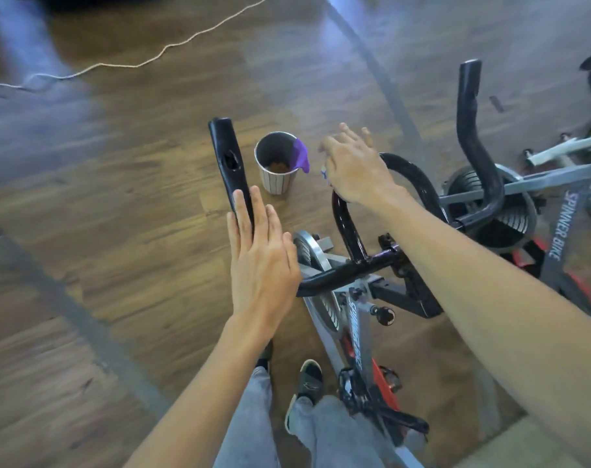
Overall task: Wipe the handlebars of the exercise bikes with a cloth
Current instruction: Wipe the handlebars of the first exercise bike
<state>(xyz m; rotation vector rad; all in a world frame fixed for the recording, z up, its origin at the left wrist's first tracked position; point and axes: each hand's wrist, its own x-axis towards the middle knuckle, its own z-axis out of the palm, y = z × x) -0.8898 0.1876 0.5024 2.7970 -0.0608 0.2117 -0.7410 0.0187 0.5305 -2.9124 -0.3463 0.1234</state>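
A grey exercise bike (355,319) stands in front of me with black handlebars: a left horn (225,157), a centre loop (412,173) and a right horn (469,106). My left hand (260,251) lies flat with straight fingers along the lower part of the left horn. My right hand (355,167) hovers over the left side of the centre loop with fingers spread. A small white and purple scrap (324,171) peeks out under its palm. A purple cloth (301,157) hangs over the rim of a paper cup (276,180) on the floor.
A second bike (557,228) marked "Spinner Bike" stands close on the right. A thin rope (152,60) trails across the wooden floor at the back left. My shoes (307,380) stand beside the near bike's pedal.
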